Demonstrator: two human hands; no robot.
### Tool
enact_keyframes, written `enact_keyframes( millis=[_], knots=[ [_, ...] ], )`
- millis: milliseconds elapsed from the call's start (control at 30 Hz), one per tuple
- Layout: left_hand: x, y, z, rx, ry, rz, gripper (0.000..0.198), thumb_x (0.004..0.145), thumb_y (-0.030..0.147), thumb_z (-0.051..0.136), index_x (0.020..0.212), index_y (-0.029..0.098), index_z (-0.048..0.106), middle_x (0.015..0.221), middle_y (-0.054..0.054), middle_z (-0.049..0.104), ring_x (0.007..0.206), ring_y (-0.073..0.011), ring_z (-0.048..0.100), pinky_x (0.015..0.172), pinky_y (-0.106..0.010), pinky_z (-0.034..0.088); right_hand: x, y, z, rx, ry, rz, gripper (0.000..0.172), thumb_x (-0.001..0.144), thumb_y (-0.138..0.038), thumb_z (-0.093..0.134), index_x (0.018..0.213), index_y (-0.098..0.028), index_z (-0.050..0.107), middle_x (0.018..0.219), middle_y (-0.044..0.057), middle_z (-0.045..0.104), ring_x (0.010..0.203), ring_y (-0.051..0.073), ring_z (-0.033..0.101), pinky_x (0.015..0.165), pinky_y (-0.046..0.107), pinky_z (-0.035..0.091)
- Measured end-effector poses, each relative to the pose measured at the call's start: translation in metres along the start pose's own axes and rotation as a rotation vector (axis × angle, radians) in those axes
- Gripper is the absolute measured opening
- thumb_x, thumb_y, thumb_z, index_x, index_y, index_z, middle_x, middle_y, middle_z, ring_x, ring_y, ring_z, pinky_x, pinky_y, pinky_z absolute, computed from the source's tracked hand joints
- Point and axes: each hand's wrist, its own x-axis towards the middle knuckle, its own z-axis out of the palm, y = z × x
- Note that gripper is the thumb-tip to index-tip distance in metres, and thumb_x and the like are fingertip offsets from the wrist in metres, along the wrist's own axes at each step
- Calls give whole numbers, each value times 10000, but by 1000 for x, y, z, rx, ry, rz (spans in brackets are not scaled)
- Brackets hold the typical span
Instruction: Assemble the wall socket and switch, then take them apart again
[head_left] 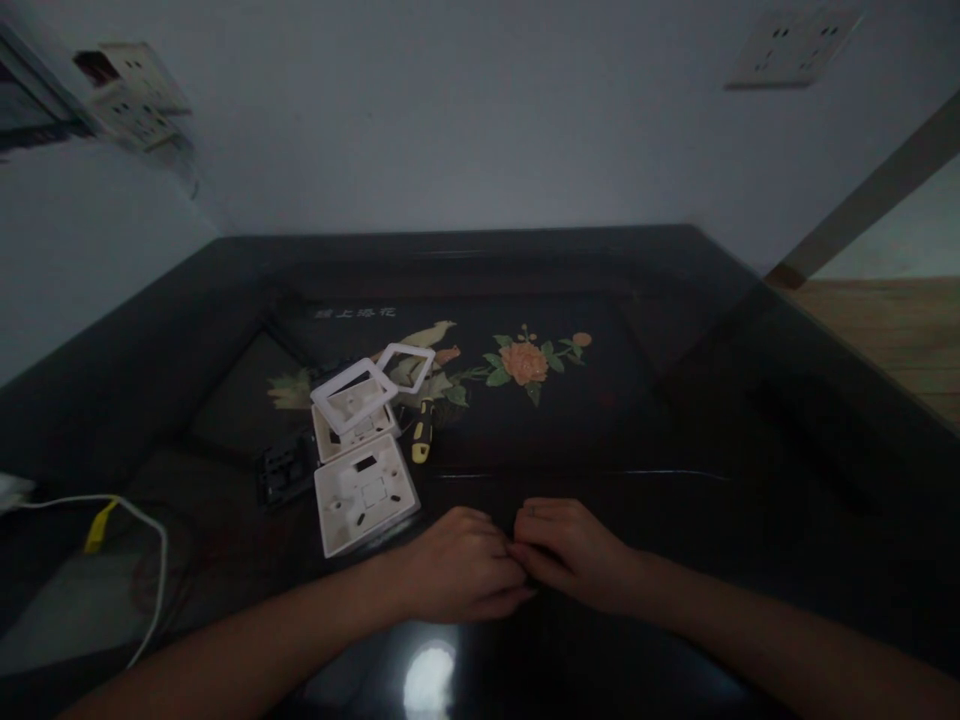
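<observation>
Near the front of the dark table [570, 440], my left hand [469, 568] and my right hand [577, 550] rest side by side, touching at the fingers. Both are loosely curled, and nothing shows in either. To the left of them lies a white square wall box [379, 515], its hollow side up. Behind it is a second white wall box [337, 436], with a white frame [346, 397] leaning on top. Another white frame [411, 349] lies just beyond. A yellow and black screwdriver [422, 435] is beside the boxes, its shaft pointing away from me.
Black plastic parts [283, 468] lie left of the boxes. A white cable [163, 560] with a yellow tag [99, 528] runs along the left side. Wall sockets [795, 45] are mounted above the table on the right, with more sockets [135, 100] at the upper left.
</observation>
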Motion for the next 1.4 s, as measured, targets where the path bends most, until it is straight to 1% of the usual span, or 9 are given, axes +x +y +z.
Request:
enact_keyframes(
  millis=[233, 467, 833, 1000, 1267, 1400],
  knots=[
    [1, -1, 1, -11, -13, 0, 301, 946, 317, 544, 691, 201, 656, 632, 25, 695, 556, -130, 614, 538, -298, 393, 0, 0, 0, 12, 17, 4, 327, 994, -252, 391, 700, -192, 520, 658, 6, 544, 629, 133, 469, 580, 263, 346],
    [1, 0, 1, -6, -5, -3, 352, 965, 304, 501, 663, 203, 653, 592, 28, 666, 517, -130, 574, 521, -313, 389, 0, 0, 1, 10, 6, 17, 341, 1000, -263, 389, 694, -192, 520, 659, 7, 546, 628, 132, 475, 579, 264, 342],
    [2, -1, 1, 25, -16, -10, 302, 929, 314, 573, 658, 202, 648, 595, 23, 682, 525, -135, 596, 514, -287, 359, 0, 1, 1, 4, 26, -10, 395, 1024, -308, 337, 694, -191, 517, 654, 12, 550, 621, 137, 471, 578, 271, 335],
    [2, 0, -1, 39, -25, -8, 295, 919, 322, 593, 656, 202, 653, 593, 24, 680, 541, -141, 612, 518, -286, 367, 0, 1, 1, -1, 38, -24, 406, 1028, -323, 334, 692, -191, 518, 653, 15, 556, 622, 141, 477, 577, 273, 333],
    [3, 1, 0, 38, -29, -3, 295, 922, 322, 588, 662, 199, 654, 601, 26, 688, 544, -141, 622, 515, -294, 370, 0, 0, 1, -11, 41, -24, 390, 1027, -310, 347, 699, -191, 522, 659, 12, 557, 618, 133, 480, 573, 262, 334],
    [3, 1, 0, 41, -28, -11, 318, 945, 325, 554, 671, 201, 657, 613, 23, 694, 552, -141, 624, 517, -293, 373, 0, 1, 2, -21, 40, -23, 398, 1029, -314, 338, 697, -193, 521, 657, 13, 559, 622, 137, 484, 577, 266, 338]
  ],
)
